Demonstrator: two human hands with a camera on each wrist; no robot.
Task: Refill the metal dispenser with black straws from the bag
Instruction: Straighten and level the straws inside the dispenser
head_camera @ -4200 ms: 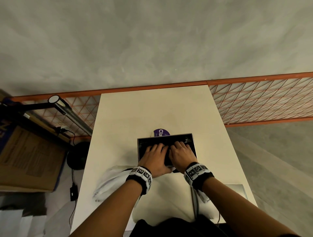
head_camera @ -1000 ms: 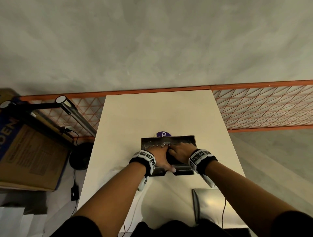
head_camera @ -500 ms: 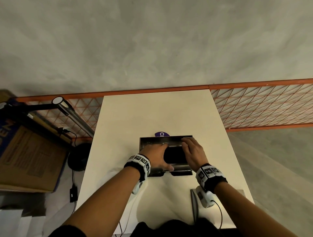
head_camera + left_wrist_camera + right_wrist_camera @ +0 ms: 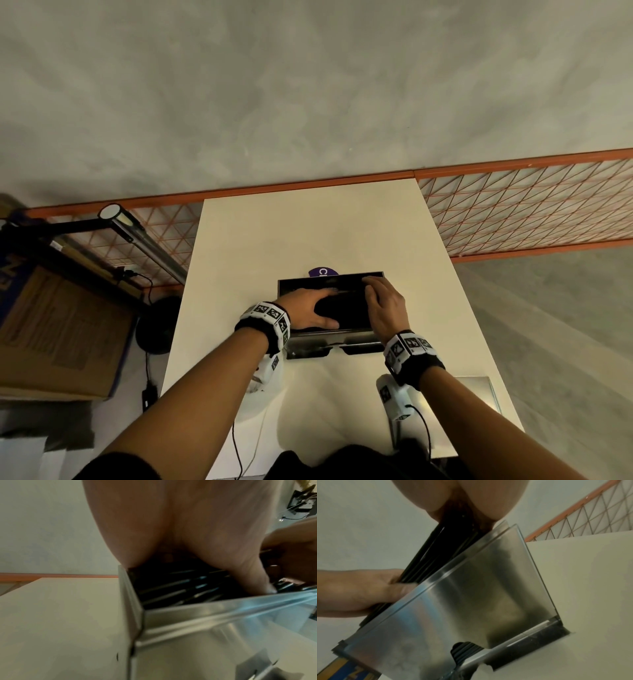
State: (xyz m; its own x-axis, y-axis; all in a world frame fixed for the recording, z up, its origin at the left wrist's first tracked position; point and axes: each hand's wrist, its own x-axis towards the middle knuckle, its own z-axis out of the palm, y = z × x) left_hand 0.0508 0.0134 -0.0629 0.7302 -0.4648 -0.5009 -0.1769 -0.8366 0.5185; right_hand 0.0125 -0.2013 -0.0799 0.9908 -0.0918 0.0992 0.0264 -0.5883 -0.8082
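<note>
The metal dispenser (image 4: 310,350) stands open-topped in the middle of the table (image 4: 308,233). A thick bundle of black straws (image 4: 346,310) lies lengthwise in it and rises above the rim. My left hand (image 4: 308,306) lies over the bundle's left half; the right wrist view shows this left hand (image 4: 351,588) pinching the straws (image 4: 447,538) between thumb and fingers. My right hand (image 4: 383,308) curls over the bundle's right end. In the left wrist view straws (image 4: 171,588) fill the dispenser (image 4: 205,622). More straw ends show in the bottom slot (image 4: 465,650).
A flat metal lid (image 4: 476,394) lies on the table's near right corner. A purple label (image 4: 322,271) peeks out behind the dispenser. An orange mesh fence (image 4: 531,212) runs behind the table; a lamp (image 4: 130,226) and a cardboard box (image 4: 58,329) stand to the left.
My right hand has slid from the middle of the dispenser to its right end. My left hand has stayed on the straws, thumb along the front.
</note>
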